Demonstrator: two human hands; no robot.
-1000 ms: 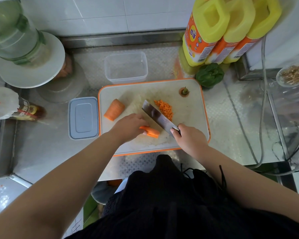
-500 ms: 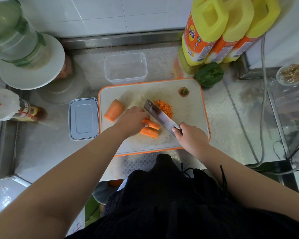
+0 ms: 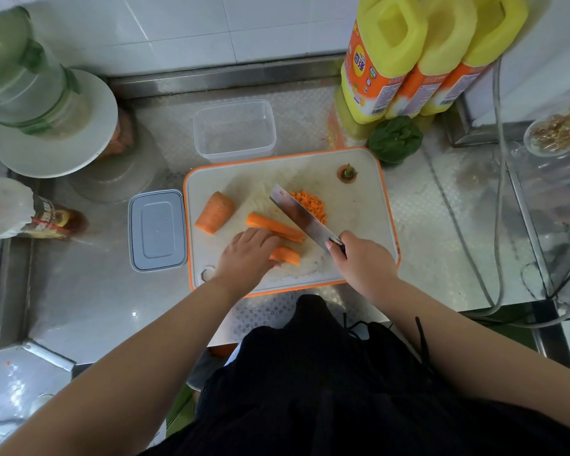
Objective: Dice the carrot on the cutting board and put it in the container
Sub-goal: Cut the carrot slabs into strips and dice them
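The board [image 3: 359, 205] sits mid-counter, white with an orange rim, and everything that matters is on it. Behind it, just past the far edge, the container [image 3: 234, 130] stands with nothing orange visible inside, so not a single cube has gone in yet. Its lid [image 3: 157, 230] lies flat just left of the board.

On to the carrot. The big chunk [image 3: 214, 212] is at the board's left side, whole, untouched by the blade. Beside it towards the middle, a long strip [image 3: 273, 227] lies at an angle, its far end running up against the cleaver [image 3: 301, 217]. A shorter strip [image 3: 285, 255] sits just nearer the person, partly under the left hand [image 3: 247, 255], whose fingers are bent down over it, pressing or lightly holding; exactly which, I cannot tell. The right hand [image 3: 364, 263] is wrapped tight round the cleaver's handle, blade slanting away across the board.

Right of the blade, a small pile of dice [image 3: 311, 205], the only finished cutting so far. The stem end [image 3: 347, 173] is off in the far right corner, discarded.

My read: well under halfway. Two strips to cross-cut, a whole chunk to break down, then all of it to be moved to the container.
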